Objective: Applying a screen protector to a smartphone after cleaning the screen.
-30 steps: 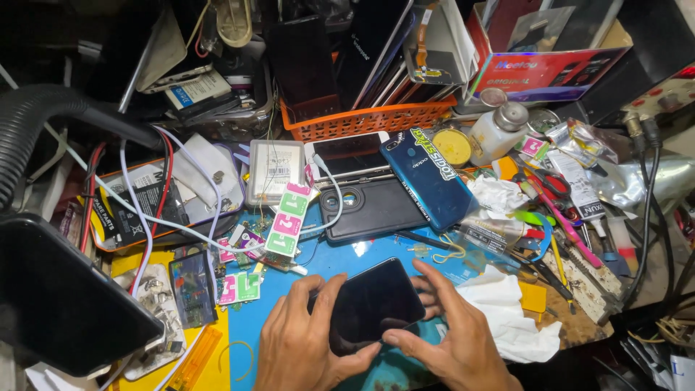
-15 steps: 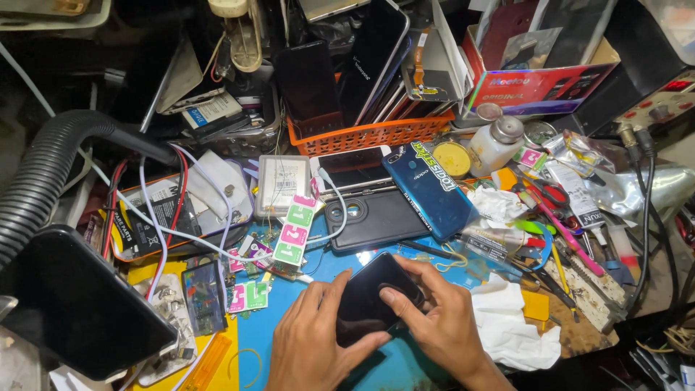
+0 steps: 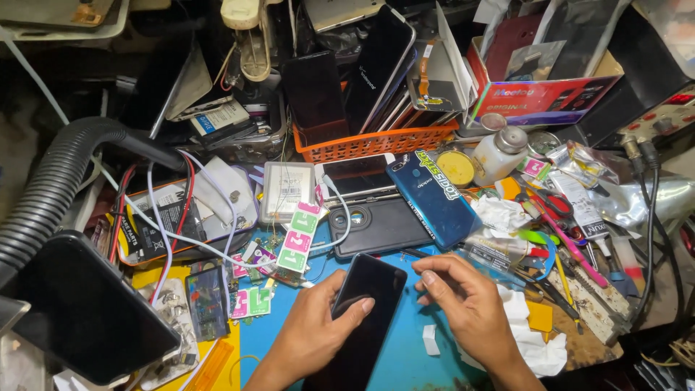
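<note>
Both forearms are coming in from the near edge of the blue mat [image 3: 405, 355] covering the tabletop. The left hand [image 3: 318, 333] is lying palm down along the left side of a black phone [image 3: 365, 308], its thumb pressing across the dark glass and its fingers curling under the phone's edge, so it is gripping the phone. The phone is lying screen up on the mat, tilting slightly to the right, just in front of a black phone case [image 3: 384, 224]. The right hand [image 3: 463, 304] is hovering just right of the phone, its fingers loosely curling and its thumb and forefinger pinching together near the phone's upper right corner; whether anything sits between them is too small to tell. A white crumpled tissue [image 3: 536, 340] is lying right of that hand.
</note>
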